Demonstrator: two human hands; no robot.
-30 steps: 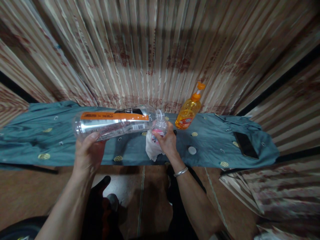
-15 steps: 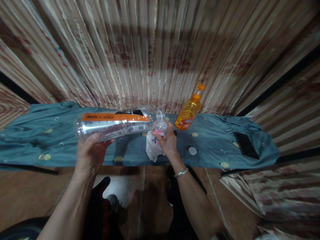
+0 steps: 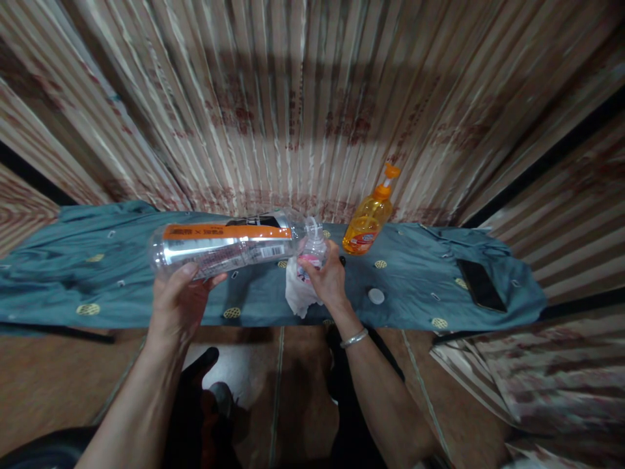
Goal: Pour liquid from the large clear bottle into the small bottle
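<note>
A large clear bottle (image 3: 227, 244) with an orange and silver label lies nearly level in the air, its neck pointing right. My left hand (image 3: 180, 296) grips it from below near its base. Fingers of my right hand (image 3: 329, 277) are wrapped round a small clear bottle (image 3: 312, 251) with a pink label. The large bottle's mouth is at the small bottle's open top. A crumpled white tissue (image 3: 299, 293) is beside and under the small bottle. Whether liquid passes between the bottles is too small to tell.
An orange pump bottle (image 3: 366, 221) stands behind my right hand on the bench's teal cloth (image 3: 410, 286). A white cap (image 3: 375, 296) lies to the right, and a black phone (image 3: 481, 284) is further right. A striped curtain (image 3: 303, 98) hangs behind.
The base end of the large bottle has shifted very slightly right and down with my left hand. My right hand and the small bottle have barely moved.
</note>
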